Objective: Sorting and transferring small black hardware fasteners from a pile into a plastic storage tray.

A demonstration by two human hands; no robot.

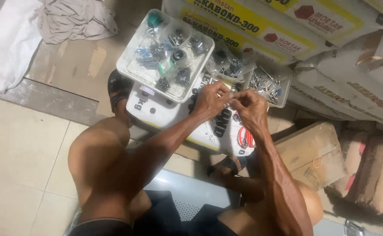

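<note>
A seated person, seen from above, works over a white sack [174, 114] lying on the floor between their feet. All places here are given from that sack.

Both hands meet just above its far edge. The left hand [212, 99] and the right hand [249, 106] pinch a small metal part [230, 93] between their fingertips, each hand closed on one end. The part is too small to identify. Its long axis seems to run across, from hand to hand, and neither hand is clearly the nearer one.

Resting on the sack's far left corner is one clear tray [165, 54] with several compartments holding dark fittings and bagged screws. Just beyond the far right corner sits a second, smaller tray [268, 85] of silvery screws. One red rubber band [245, 137] lies on the sack's right side, beneath the right forearm.

Behind the sack, at least three yellow-and-white sacks [261, 26] are stacked. To the right lies one cardboard piece [311, 153]. Far left lies one crumpled cloth [73, 17].
</note>
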